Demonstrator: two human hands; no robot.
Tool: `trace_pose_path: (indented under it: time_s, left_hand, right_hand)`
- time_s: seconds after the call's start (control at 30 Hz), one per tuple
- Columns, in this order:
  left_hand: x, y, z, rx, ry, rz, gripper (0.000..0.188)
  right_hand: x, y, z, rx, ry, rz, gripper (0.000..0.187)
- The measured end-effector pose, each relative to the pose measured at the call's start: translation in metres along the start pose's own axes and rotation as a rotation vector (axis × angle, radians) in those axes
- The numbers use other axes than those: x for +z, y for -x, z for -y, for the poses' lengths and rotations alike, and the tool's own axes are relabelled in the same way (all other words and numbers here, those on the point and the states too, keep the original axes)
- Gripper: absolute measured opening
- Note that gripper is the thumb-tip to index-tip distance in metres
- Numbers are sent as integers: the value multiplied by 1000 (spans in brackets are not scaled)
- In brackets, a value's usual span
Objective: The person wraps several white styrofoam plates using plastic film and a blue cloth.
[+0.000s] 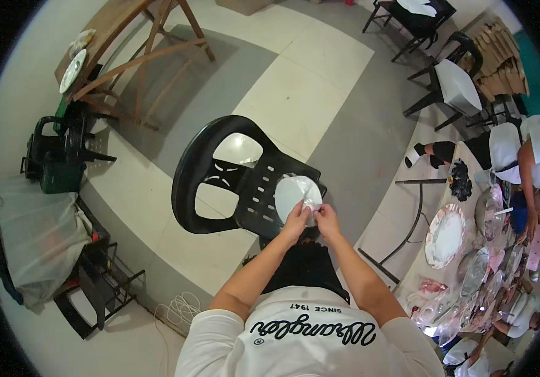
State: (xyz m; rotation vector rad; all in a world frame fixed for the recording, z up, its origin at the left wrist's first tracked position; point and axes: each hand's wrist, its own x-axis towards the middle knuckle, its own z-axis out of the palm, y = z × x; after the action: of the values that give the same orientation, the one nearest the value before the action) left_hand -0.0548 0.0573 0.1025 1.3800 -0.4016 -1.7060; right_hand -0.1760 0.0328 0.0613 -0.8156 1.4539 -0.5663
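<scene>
Round white plate (289, 196) is just over the black chair (245, 188), maybe so the chair can help hold it up. Your left hand (295, 221) grips its near edge; your right hand (325, 220) seems to pinch the clear plastic (312, 190). Both hands reach forward, close together.

Both bare forearms reach forward and converge ahead of the torso (304, 352): the left forearm (252, 269) slants up to the right, the right forearm (361, 267) up to the left. The left hand (296, 221) and right hand (327, 221) work close together, fingers bent in a grasp.
</scene>
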Motion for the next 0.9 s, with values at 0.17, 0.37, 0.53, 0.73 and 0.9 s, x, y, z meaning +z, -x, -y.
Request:
trace_pose_path:
  time_s: [0.17,0.37,0.53,0.73,0.9]
  left_hand:
    - [-13,-14,30,1,225,10,52]
    - [-6,1,6,-65,205,40,55]
    - [-18,0,4,-69,84,-78,51]
    - [-19,-4,12,23,146,-100,50]
    - [-12,8,1,-41,343,-36,61]
  right_hand:
    - [2,-6,1,-180,389,-60,34]
    - [8,-7,4,-232,372,-36,43]
    - [7,-5,15,-205,246,0,39]
    - [15,11,36,-113,175,69,22]
    - [22,8,42,-302,458,-129,22]
